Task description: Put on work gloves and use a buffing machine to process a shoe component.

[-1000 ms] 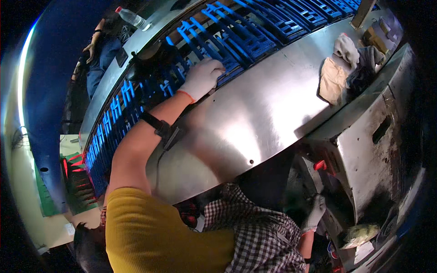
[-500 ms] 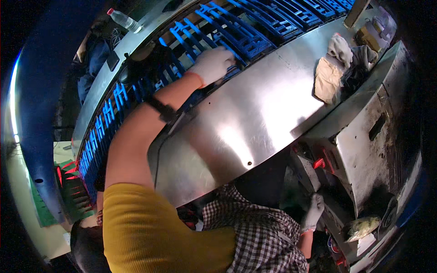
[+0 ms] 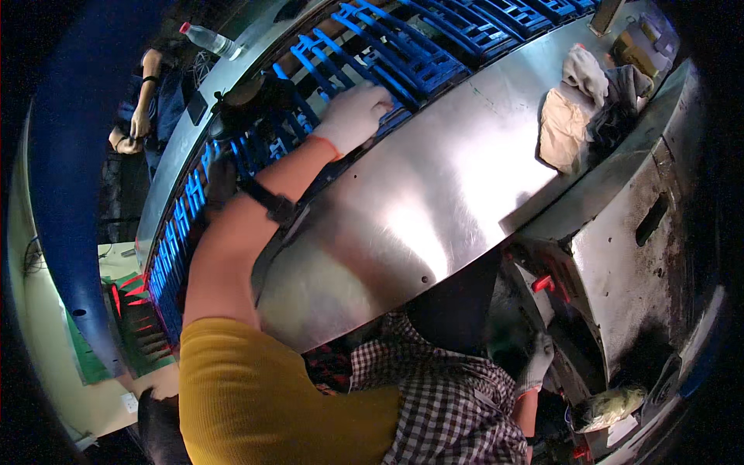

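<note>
My left hand (image 3: pixel 353 116), in a white knitted glove with an orange cuff, reaches over the near edge of the blue slatted pieces (image 3: pixel 422 74) lined up along the metal table (image 3: pixel 364 232). Its fingers curl down among them; their tips and anything in them are hidden. A black strap (image 3: pixel 271 200) circles that arm below the yellow sleeve. Low on the right, my right hand (image 3: pixel 536 363), gloved too, hangs beside a dark metal machine panel (image 3: pixel 577 325). Shadow hides how its fingers are held.
A clear bottle (image 3: pixel 213 40) with a red cap lies on the far ledge. Cloths and gloves (image 3: pixel 573 116) are heaped at right, near a box (image 3: pixel 639 50). Another person's hands (image 3: pixel 138 128) show beyond the ledge. A large blue curved panel (image 3: pixel 66 194) stands at left.
My left hand has shifted slightly left along the blue pieces. My right hand has dropped a little. The other person's forearm and hands have come into sight at far left.
</note>
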Available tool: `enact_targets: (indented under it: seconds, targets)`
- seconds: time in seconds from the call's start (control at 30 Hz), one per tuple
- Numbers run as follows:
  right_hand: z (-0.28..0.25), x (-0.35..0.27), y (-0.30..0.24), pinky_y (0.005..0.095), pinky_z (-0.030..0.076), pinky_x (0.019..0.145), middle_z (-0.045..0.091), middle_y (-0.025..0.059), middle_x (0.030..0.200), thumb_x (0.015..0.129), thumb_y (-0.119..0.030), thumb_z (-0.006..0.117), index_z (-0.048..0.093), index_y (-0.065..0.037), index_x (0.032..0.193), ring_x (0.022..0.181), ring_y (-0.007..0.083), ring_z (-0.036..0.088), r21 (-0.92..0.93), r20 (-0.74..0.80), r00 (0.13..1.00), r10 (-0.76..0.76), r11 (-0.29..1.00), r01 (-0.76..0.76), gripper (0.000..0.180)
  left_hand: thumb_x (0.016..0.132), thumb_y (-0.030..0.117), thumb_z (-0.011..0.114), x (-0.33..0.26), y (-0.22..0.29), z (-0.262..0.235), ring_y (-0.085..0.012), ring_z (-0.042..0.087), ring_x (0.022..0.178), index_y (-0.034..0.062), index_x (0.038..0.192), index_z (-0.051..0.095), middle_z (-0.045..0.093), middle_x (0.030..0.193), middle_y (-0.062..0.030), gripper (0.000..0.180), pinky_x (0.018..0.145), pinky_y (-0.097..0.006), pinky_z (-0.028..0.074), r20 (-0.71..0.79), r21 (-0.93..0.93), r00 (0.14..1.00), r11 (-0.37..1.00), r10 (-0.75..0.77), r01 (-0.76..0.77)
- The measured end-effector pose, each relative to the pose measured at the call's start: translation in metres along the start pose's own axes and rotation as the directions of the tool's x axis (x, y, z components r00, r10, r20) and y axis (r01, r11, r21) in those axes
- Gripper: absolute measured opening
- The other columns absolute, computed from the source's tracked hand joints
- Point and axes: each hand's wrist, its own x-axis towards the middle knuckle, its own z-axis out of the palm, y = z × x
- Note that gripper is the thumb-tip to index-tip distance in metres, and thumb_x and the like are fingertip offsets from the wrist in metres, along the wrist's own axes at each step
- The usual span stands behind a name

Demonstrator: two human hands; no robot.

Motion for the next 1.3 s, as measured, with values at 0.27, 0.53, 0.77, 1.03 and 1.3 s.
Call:
enact_targets:
  seconds: [0.27, 0.53, 0.77, 1.03, 1.3]
  targets:
    - [0.007, -0.009, -0.001, 0.0323, 0.045, 0.082, 0.063, 0.0004, 0.095, 0.102, -0.019, 0.068, 0.063, 0.0, 0.095, 0.088, 0.0143, 0.05, -0.08, -0.115, 0.991, 0.068, 0.994, -0.077, 0.021, 0.096, 0.025, 0.057, 0.004, -0.007, 0.006, -0.0379, 0.064, 0.106, 0.011, 0.102, 0.072, 0.067, 0.109, -0.0137, 0.021, 0.09, -0.049, 0.051, 0.069, 0.0, 0.997, 0.999, -0.046, 0.046]
    - [-0.013, -0.017, -0.002, 0.0256, 0.04, 0.071, 0.053, -0.0081, 0.088, 0.104, -0.013, 0.058, 0.06, -0.008, 0.088, 0.08, 0.0054, 0.046, -0.089, 0.045, 0.994, -0.1, 0.991, 0.104, 0.016, 0.097, 0.026, 0.056, 0.02, 0.01, 0.008, -0.0384, 0.064, 0.106, 0.0128, 0.101, 0.073, 0.067, 0.106, -0.0148, 0.022, 0.093, -0.049, 0.05, -0.024, -0.07, 0.999, 0.997, 0.033, -0.035]
    - [0.009, -0.001, -0.002, 0.0279, 0.043, 0.073, 0.06, -0.0051, 0.09, 0.106, -0.017, 0.059, 0.065, -0.005, 0.096, 0.081, 0.0075, 0.05, 0.0, 0.015, 0.999, -0.041, 0.999, 0.041, 0.017, 0.098, 0.026, 0.057, 0.023, 0.013, 0.014, -0.0383, 0.064, 0.104, 0.0128, 0.099, 0.073, 0.066, 0.109, -0.0129, 0.021, 0.091, -0.05, 0.051, -0.081, 0.028, 0.996, 0.999, 0.046, -0.044]
    - [-0.019, -0.029, 0.0, 0.0272, 0.044, 0.079, 0.065, -0.002, 0.095, 0.102, -0.017, 0.067, 0.064, -0.003, 0.095, 0.086, 0.0102, 0.053, -0.007, 0.031, 0.999, -0.014, 1.0, 0.014, 0.016, 0.098, 0.024, 0.057, -0.035, -0.042, 0.008, -0.0378, 0.064, 0.107, 0.013, 0.103, 0.075, 0.067, 0.109, -0.0171, 0.022, 0.092, -0.05, 0.05, 0.041, -0.006, 0.998, 0.999, 0.049, -0.049]
    - [-0.038, 0.01, 0.05, 0.0307, 0.048, 0.095, 0.072, 0.0046, 0.115, 0.104, -0.019, 0.065, 0.069, 0.005, 0.118, 0.1, 0.0141, 0.061, 0.052, 0.112, 0.992, 0.06, 0.996, -0.066, 0.029, 0.098, 0.018, 0.065, -0.03, -0.002, -0.02, -0.0198, 0.065, 0.054, 0.0018, 0.096, 0.07, 0.067, 0.071, -0.0084, 0.017, 0.056, -0.038, 0.052, 0.068, -0.508, 0.96, 0.818, -0.273, 0.269]
